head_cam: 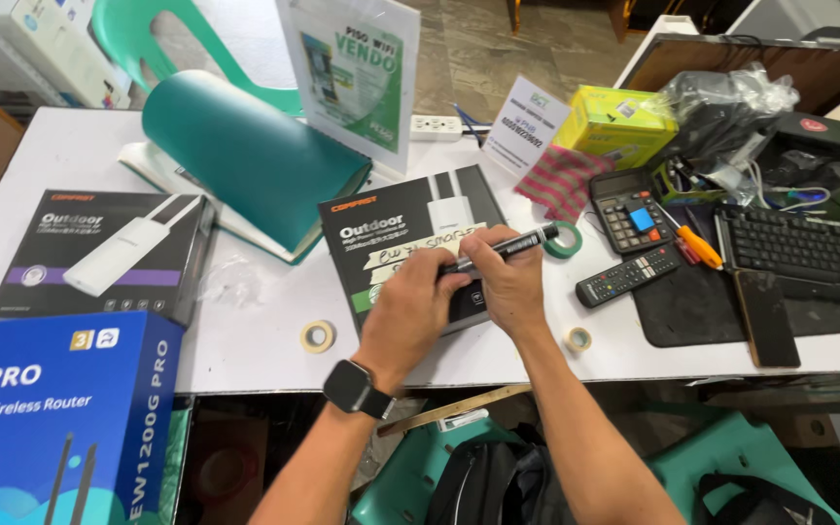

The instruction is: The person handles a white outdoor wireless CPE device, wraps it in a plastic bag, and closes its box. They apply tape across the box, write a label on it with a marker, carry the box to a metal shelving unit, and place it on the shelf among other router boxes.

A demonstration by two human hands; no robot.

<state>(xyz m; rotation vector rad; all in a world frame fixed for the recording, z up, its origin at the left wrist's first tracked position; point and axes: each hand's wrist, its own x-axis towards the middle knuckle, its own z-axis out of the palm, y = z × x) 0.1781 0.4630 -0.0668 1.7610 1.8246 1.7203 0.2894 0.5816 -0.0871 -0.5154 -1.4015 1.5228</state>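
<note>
A black box (396, 219) with a white device pictured on it lies on the white table (255, 331), strips of handwritten tape across its lid. My right hand (507, 287) holds a black marker (512, 245) over the box, tip pointing left. My left hand (415, 311), with a black watch on its wrist, rests on the box's near edge and touches the marker's tip end.
A second black box (99, 253) and a blue router box (55, 418) sit at left. A teal rolled mat (245, 151), tape rolls (317, 336), green tape (564, 240), calculator (631, 209), remote (627, 275), keyboard (804, 248) and phone (765, 316) surround.
</note>
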